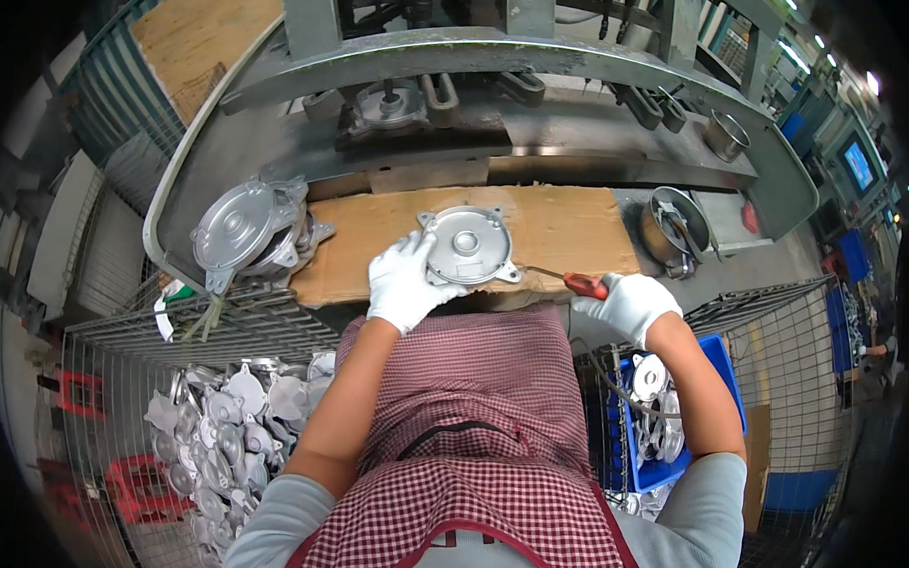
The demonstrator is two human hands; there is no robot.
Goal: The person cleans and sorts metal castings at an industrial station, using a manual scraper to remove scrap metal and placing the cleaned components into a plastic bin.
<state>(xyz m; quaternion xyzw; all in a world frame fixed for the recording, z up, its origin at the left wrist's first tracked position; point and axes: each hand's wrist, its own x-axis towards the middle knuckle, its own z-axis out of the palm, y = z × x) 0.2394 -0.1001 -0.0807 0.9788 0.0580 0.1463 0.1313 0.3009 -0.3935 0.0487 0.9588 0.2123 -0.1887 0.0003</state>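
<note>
A round silver metal casting (468,246) with lugs around its rim lies on a brown board (586,234) in front of me. Gloved in white, my left hand (404,282) grips the casting's left edge. My right hand (629,305), also in a white glove, is closed around the red handle of a thin-shafted hand tool (586,286). The tool's shaft points left, and its tip is at the casting's lower right lug; whether it touches cannot be made out. At the board's left end, several similar castings (238,226) lean in a stack.
Behind the board stands a grey machine with a metal bed (580,128) and another casting (389,106) under it. A metal pot (674,227) holding tools sits right. Below left, a wire cage (120,393) holds many castings; a blue crate (717,358) holds more below right.
</note>
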